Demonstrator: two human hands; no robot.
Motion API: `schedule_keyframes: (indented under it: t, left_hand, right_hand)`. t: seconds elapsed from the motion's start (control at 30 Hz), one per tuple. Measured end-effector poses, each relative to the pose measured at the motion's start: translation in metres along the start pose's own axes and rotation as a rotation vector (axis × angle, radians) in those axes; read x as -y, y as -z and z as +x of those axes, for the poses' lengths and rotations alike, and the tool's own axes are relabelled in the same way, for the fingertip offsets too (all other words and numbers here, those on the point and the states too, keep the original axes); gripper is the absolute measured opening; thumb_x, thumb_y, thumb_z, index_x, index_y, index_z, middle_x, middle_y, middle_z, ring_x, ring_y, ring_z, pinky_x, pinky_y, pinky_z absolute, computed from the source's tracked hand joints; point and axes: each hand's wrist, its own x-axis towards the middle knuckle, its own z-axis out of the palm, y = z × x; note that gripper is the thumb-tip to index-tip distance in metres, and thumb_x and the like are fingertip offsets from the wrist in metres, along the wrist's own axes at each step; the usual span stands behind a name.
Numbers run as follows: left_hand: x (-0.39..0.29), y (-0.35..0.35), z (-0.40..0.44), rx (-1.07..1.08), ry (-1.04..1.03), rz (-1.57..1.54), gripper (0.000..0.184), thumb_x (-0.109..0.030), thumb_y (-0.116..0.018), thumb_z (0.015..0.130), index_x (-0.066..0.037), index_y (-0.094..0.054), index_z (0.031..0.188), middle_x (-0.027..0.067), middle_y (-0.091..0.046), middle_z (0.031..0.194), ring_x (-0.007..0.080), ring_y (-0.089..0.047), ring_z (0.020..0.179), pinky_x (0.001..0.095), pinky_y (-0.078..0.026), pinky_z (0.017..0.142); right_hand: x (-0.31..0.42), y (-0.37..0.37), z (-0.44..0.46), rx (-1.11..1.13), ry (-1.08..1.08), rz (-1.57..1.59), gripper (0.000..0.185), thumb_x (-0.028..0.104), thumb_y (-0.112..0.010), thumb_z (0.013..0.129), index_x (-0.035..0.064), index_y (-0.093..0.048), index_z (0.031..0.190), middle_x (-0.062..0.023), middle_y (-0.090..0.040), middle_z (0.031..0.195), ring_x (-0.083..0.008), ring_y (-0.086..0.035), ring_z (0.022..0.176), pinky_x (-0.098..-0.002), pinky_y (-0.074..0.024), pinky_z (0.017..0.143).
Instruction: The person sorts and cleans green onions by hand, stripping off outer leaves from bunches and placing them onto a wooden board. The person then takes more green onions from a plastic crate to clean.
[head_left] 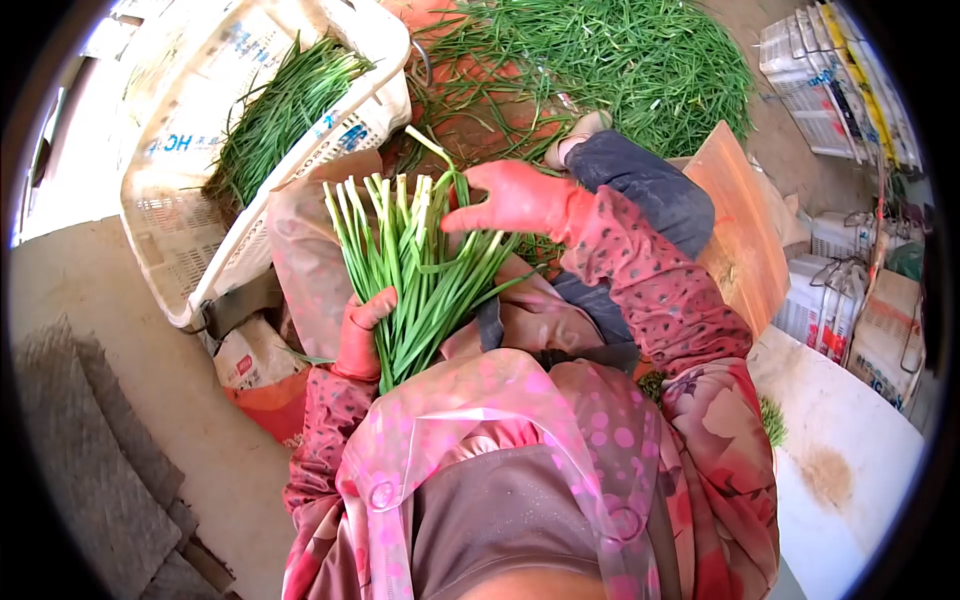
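My left hand (365, 335), in a red rubber glove, is wrapped round the lower left side of a thick bunch of garlic chives (415, 270). The bunch stands on my lap, pale cut stems up and green leaves hanging down. At its upper right is my gloved right hand (525, 205), thumb and fingers curved round a single bent chive stalk (432, 147). That stalk pokes above the other stems. Part of the grip is hidden by the fingers.
A large white plastic basket (290, 190) tilts at the left with loose chives (290, 110) inside. Ahead spreads a big heap of chives (640, 70). A wooden board (740, 225) leans at my right, and stacked white crates (830, 90) stand beyond. Grey matting (90, 470) lies lower left.
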Motion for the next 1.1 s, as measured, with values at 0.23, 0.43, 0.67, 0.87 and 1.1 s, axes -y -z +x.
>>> schedule_keyframes:
  t: [0.23,0.43,0.67,0.87,1.1]
  left_hand:
    - [-0.001,-0.001,-0.002,-0.013,0.041,-0.016,0.037,-0.021,-0.069,0.082,0.0,-0.062,0.111,0.007,-0.068,0.095,0.016,-0.066,0.077,0.0298,-0.054,0.071]
    - [-0.003,-0.008,-0.004,-0.018,0.039,-0.032,0.034,-0.017,-0.069,0.082,0.0,-0.062,0.11,0.0071,-0.068,0.094,0.0161,-0.066,0.076,0.0297,-0.054,0.071]
    - [-0.005,-0.028,-0.004,-0.173,-0.048,0.064,0.028,-0.008,-0.068,0.082,0.001,-0.06,0.107,0.0097,-0.067,0.086,0.0187,-0.065,0.065,0.0315,-0.055,0.059]
    - [-0.007,-0.039,-0.007,-0.265,-0.075,0.092,0.029,-0.004,-0.069,0.082,0.002,-0.058,0.108,0.011,-0.067,0.085,0.0191,-0.064,0.064,0.0322,-0.055,0.056]
    - [-0.004,-0.039,-0.005,-0.246,-0.062,0.159,0.03,-0.004,-0.068,0.083,0.002,-0.056,0.11,0.0097,-0.066,0.085,0.0181,-0.064,0.062,0.0317,-0.054,0.053]
  right_hand:
    - [-0.033,-0.015,0.013,-0.195,0.042,0.075,0.03,0.031,-0.057,0.086,0.0032,-0.068,0.088,-0.0159,-0.068,0.08,-0.026,-0.065,0.076,-0.0395,-0.0484,0.068]
    - [-0.033,0.128,0.013,-0.871,-0.084,0.702,0.032,0.021,-0.041,0.095,-0.0053,-0.059,0.096,-0.0155,-0.069,0.088,-0.0223,-0.069,0.077,-0.0324,-0.0591,0.07]
    - [0.023,0.099,0.003,-0.58,0.009,-0.23,0.034,0.037,-0.067,0.081,0.0062,-0.067,0.096,-0.0155,-0.065,0.104,-0.0307,-0.064,0.086,-0.0414,-0.05,0.08]
    - [0.011,-0.025,0.007,-0.25,0.042,-0.403,0.041,0.043,-0.071,0.075,0.0031,-0.067,0.085,-0.0179,-0.064,0.108,-0.0321,-0.061,0.097,-0.0408,-0.0467,0.087]
    - [-0.003,-0.035,0.007,-0.142,-0.063,0.299,0.024,0.023,-0.071,0.075,0.0022,-0.065,0.088,-0.0125,-0.067,0.092,-0.0307,-0.063,0.086,-0.0368,-0.0511,0.076]
